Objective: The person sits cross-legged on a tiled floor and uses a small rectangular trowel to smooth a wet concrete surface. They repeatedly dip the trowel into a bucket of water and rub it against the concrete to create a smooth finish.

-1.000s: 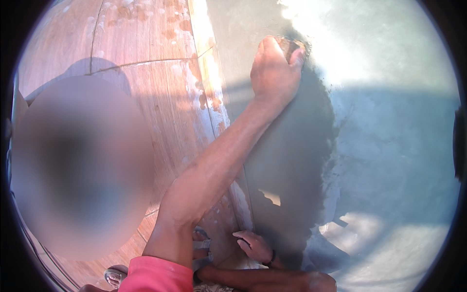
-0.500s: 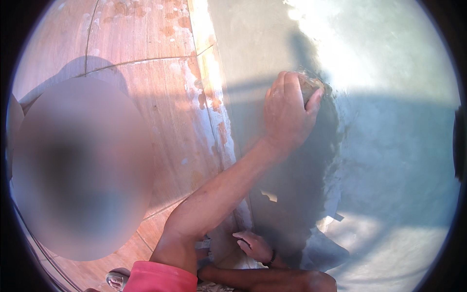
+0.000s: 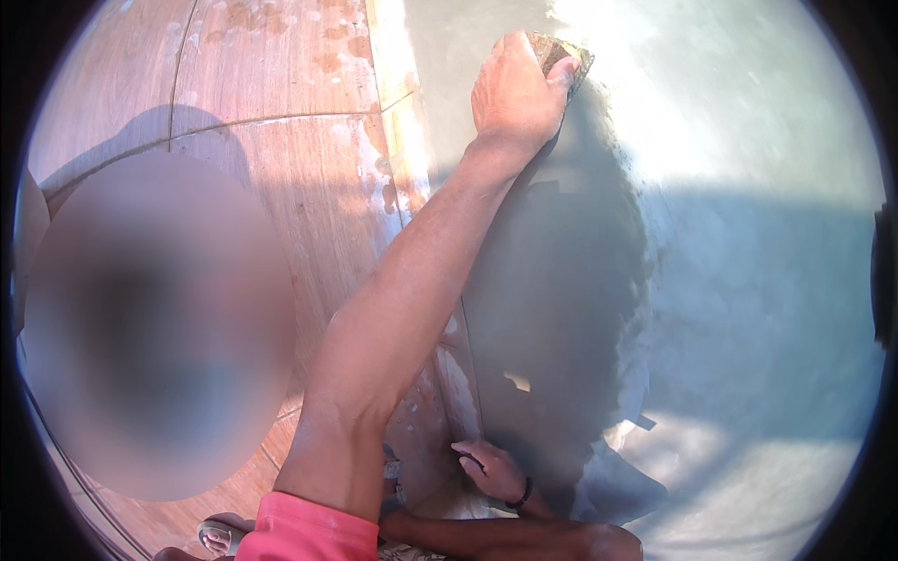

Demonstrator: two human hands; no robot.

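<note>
Grey, wet-looking cement (image 3: 561, 299); left hand (image 3: 519, 98) clasps brown block (image 3: 554, 50) over it. Tilting the block could gouge the surface. Right hand (image 3: 498, 475): can't tell.

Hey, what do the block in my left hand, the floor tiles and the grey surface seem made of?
Block: perhaps wood or sponge; brownish, rough-looking. Floor tiles: probably satin ceramic; printed-looking wood grain, straight joints. Grey surface: likely cement; smooth, mottled grey.

Free passage over the pale surface (image 3: 748, 280) at right; left forearm (image 3: 402, 290) in the way toward the tiles (image 3: 299, 159).
</note>
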